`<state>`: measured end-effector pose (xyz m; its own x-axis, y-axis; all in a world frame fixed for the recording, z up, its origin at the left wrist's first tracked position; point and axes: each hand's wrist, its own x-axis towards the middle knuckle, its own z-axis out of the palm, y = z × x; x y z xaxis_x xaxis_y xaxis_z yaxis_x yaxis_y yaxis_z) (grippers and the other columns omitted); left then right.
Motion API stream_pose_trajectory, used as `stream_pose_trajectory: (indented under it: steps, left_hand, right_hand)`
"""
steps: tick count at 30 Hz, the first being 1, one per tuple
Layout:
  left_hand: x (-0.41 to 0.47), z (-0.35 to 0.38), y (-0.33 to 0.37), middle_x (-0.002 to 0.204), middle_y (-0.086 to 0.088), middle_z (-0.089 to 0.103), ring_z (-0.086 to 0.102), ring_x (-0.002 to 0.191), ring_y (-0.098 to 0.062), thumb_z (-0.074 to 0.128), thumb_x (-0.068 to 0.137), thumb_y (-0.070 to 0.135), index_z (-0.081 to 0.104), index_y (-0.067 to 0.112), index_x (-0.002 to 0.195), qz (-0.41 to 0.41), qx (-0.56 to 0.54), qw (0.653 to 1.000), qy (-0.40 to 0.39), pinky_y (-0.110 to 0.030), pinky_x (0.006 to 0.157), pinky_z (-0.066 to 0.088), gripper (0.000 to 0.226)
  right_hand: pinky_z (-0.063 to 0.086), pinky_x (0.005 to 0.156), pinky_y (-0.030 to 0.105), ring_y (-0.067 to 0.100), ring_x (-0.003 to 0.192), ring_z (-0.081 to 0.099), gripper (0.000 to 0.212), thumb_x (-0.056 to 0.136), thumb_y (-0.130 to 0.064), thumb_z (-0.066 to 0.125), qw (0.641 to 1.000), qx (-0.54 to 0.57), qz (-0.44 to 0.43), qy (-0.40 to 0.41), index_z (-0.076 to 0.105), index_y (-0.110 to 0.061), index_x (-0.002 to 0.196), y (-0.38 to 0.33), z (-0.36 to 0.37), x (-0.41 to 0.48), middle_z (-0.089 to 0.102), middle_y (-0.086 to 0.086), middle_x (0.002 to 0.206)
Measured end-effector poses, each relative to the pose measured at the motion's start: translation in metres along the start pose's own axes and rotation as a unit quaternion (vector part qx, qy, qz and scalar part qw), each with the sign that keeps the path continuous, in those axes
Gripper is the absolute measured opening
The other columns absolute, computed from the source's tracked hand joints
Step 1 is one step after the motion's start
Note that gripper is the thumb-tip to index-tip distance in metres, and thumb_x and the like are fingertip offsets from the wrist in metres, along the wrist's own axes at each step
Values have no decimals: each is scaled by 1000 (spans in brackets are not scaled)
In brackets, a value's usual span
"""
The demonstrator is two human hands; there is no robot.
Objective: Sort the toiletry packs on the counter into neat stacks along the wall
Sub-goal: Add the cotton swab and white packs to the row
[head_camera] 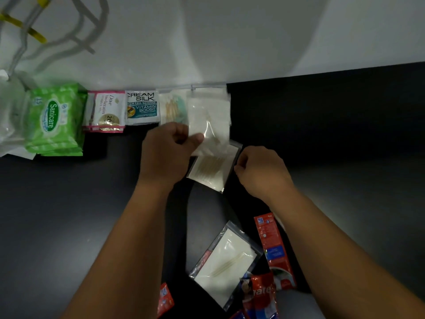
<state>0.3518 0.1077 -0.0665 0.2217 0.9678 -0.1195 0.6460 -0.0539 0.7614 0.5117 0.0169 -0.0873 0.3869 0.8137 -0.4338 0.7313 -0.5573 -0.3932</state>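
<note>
Far left along the wall, your stack of green Sanicare wipes [54, 118] lies on the dark desk [322, 125]. Next to it, in a row, come the pink-edged Dove sachets [104, 110], the Cream Silk sachet [142, 107] and a pale pack with teal print [173, 107].

Your left hand [165, 146] pinches a clear pack [212, 130] between thumb and fingers, holding it over the clear stack by the wall [209, 97]. Just nearer lies a clear toothpick pack [212, 169]. Your right hand [259, 171] is curled at its right edge, but you cannot tell whether it grips it.

Near you, between your forearms, lie another toothpick pack [225, 261] and red toothpaste sachets [274, 252].
</note>
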Motion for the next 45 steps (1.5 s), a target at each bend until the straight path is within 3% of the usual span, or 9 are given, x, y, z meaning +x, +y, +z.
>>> stream_pose_trajectory:
  steps: [6, 9, 13, 16, 20, 23, 28, 37, 45]
  left_hand:
    - [47, 12, 10, 78, -4, 71, 65, 64, -17, 82, 78, 30, 66, 12, 83, -22, -68, 997, 20, -39, 70, 60, 24]
    - [65, 20, 17, 88, 1, 70, 70, 85, -19, 82, 78, 30, 66, 13, 100, -10, -14, 999, 32, -35, 83, 57, 33]
    - [77, 30, 19, 106, 0, 71, 64, 103, -21, 80, 77, 36, 55, 20, 124, 29, 114, 992, 43, -35, 90, 49, 55]
    - [83, 38, 17, 124, -6, 62, 53, 118, -30, 78, 77, 43, 51, 22, 132, 48, 233, 970, 55, -47, 98, 44, 65]
    - [80, 43, 13, 133, -12, 49, 44, 124, -34, 74, 82, 42, 56, 25, 133, 64, 293, 953, 54, -45, 99, 36, 57]
    - [76, 41, 10, 130, -10, 51, 45, 121, -32, 72, 84, 40, 60, 24, 130, 86, 276, 955, 60, -43, 96, 36, 50]
    - [41, 25, -6, 100, -11, 67, 61, 92, -26, 72, 85, 28, 70, 10, 107, 173, 150, 970, 79, -34, 81, 44, 29]
    - [-35, 30, -28, 126, -9, 54, 55, 112, -28, 76, 80, 37, 55, 14, 134, -7, 162, 986, -24, -32, 92, 42, 63]
    - [-42, 26, -23, 108, 5, 67, 59, 93, -8, 63, 90, 18, 64, 17, 122, -53, 65, 995, -61, -1, 67, 37, 32]
  right_hand:
    - [54, 63, 32, 9, 63, 66, 25, 94, -33, 61, 946, 310, -23, 93, 76, -14, 88, -14, -18, 44, 73, 2, 81]
    - [49, 51, 22, 0, 47, 58, 18, 94, -20, 64, 925, 375, -21, 66, 74, -5, 93, -23, -23, 67, 72, 9, 81]
    - [58, 72, 29, 16, 80, 69, 18, 90, -19, 68, 964, 248, -27, 92, 74, -8, 103, -28, -27, 92, 72, 7, 94]
    - [44, 54, 16, 12, 74, 60, 18, 91, -19, 65, 981, 160, -18, 110, 72, -10, 105, -30, -26, 100, 65, 1, 92]
    - [43, 60, 23, 15, 78, 61, 19, 91, -20, 62, 989, 98, -24, 104, 69, -13, 107, -32, -19, 101, 68, 3, 96]
    - [40, 55, 23, 18, 81, 65, 20, 92, -27, 58, 988, 110, -28, 109, 69, -14, 103, -32, -21, 95, 68, 3, 94]
    - [42, 74, 25, 21, 103, 63, 35, 93, -32, 60, 984, 115, -32, 130, 60, -16, 124, -21, -21, 59, 65, 3, 112]
    - [50, 76, 33, 24, 98, 60, 49, 83, -49, 69, 995, 41, -10, 86, 56, -15, 116, -5, 21, -11, 57, 4, 112]
    - [39, 64, 27, 23, 92, 59, 33, 87, -39, 68, 991, 24, -34, 130, 61, -15, 109, -5, 34, -23, 55, 5, 113]
